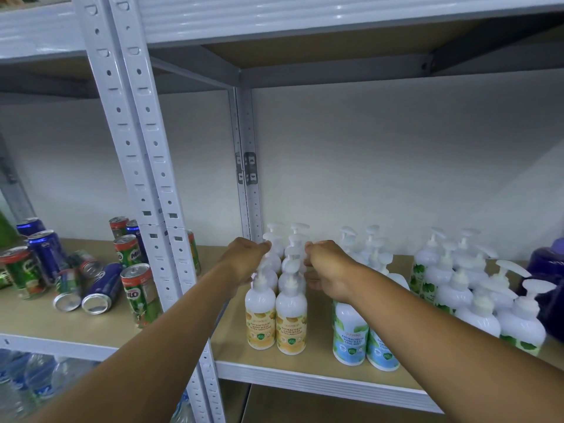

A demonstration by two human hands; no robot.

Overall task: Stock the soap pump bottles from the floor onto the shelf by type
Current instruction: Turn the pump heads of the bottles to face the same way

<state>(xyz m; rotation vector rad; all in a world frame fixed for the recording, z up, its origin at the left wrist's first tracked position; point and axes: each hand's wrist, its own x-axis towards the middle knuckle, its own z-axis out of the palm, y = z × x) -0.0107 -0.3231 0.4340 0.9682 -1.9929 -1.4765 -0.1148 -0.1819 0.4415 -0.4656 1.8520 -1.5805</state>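
Observation:
Yellow-label soap pump bottles (291, 322) stand in two short columns on the wooden shelf (305, 366), just right of the upright. My left hand (244, 264) curls its fingers at the pump top of the front left bottle (260, 315). Opposite it, my right hand (331, 270) curls round the pump of the front right one. Both front bottles stand upright on the board. Blue-label cool mint bottles (351, 337) stand to the right, partly hidden by my right forearm. Green-leaf bottles (476, 288) are grouped further right.
A white perforated steel upright (158, 209) splits the shelving. Milo and blue drink cans (134, 288), some fallen over, fill the left bay. A purple container (549, 270) sits at the far right. Water bottles (36, 383) lie on the shelf below.

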